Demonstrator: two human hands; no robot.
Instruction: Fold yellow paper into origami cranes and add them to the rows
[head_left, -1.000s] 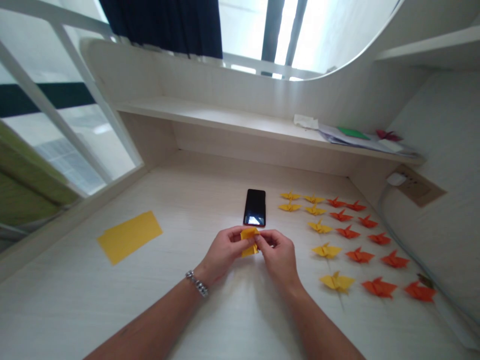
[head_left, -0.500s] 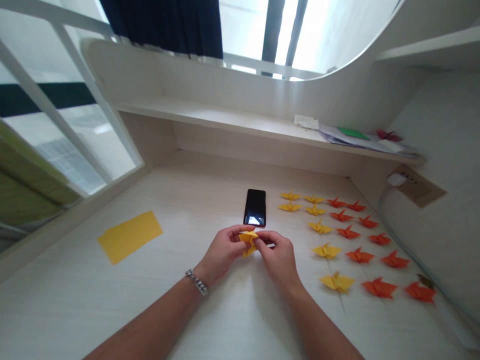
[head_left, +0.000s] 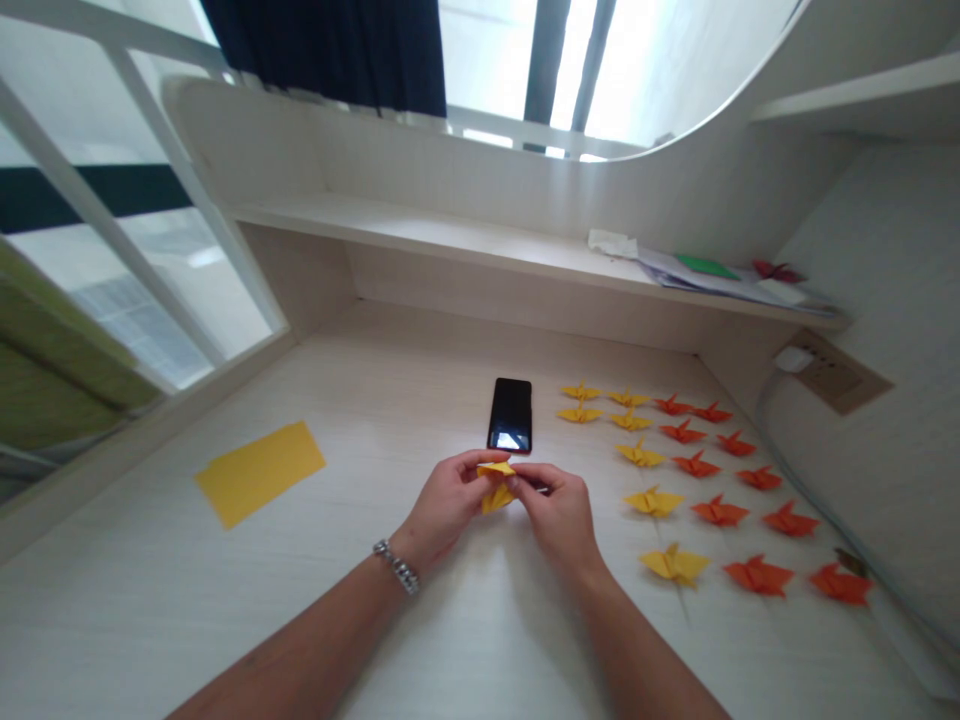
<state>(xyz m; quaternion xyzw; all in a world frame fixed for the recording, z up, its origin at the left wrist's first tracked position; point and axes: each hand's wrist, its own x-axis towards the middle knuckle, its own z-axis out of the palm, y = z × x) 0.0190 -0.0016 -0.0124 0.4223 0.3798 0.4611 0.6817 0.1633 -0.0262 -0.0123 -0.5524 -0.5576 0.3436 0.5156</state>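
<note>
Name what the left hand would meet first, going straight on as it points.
Beyond the folded yellow paper it holds, the left hand would probably meet the right hand; depth is unclear.

Head view, forward and down, apparently near the desk (head_left: 405,375).

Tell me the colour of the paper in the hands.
The folded paper is yellow, seen in the head view.

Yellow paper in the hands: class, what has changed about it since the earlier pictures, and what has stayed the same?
The yellow paper has changed shape: its squarish upper face has become a narrow flap above the lower part. The left hand and right hand still hold it; nothing was let go. The phone, yellow sheets and paper birds stayed put.
</note>
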